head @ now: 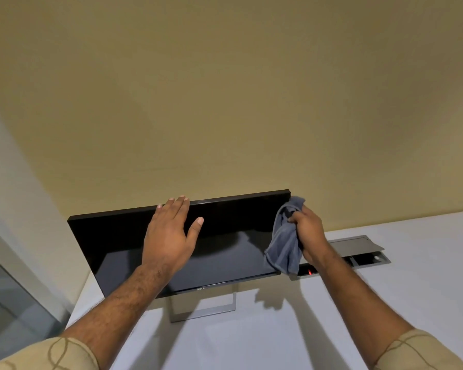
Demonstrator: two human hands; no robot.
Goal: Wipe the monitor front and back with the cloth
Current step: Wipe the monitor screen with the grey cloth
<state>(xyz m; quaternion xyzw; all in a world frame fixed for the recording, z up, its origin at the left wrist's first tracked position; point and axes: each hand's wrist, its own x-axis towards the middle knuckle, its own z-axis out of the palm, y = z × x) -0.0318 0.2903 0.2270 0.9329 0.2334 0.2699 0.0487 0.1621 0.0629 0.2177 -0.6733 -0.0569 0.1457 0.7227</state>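
A: Left hand (169, 236) lies flat with straight fingers against the upper front of the monitor (225, 263), fingertips reaching its top edge at about 12 o'clock of the screen. Judged purpose: bracing the panel so it does not rock on its stand (203, 308).

B: Noted. Right hand?

A: Right hand (309, 233) grips a bunched grey cloth (284, 247), fingers curled round it. Cloth sits at the screen's 2 to 3 o'clock edge, its top poking just past the upper right corner, its loose end hanging down over the right bezel.

B: Monitor position?

A: Upright on the white desk (251, 343), screen dark, facing the camera, close to the tan wall (225, 102). Back face not visible.

B: Anything else in head view?

A: Open cable hatch (358, 252) in the desk at 3 o'clock of the monitor, a red light inside it.

B: Stage?

A: Likely working the right edge; cloth is placed where it could pass to front or back. Cannot tell which.
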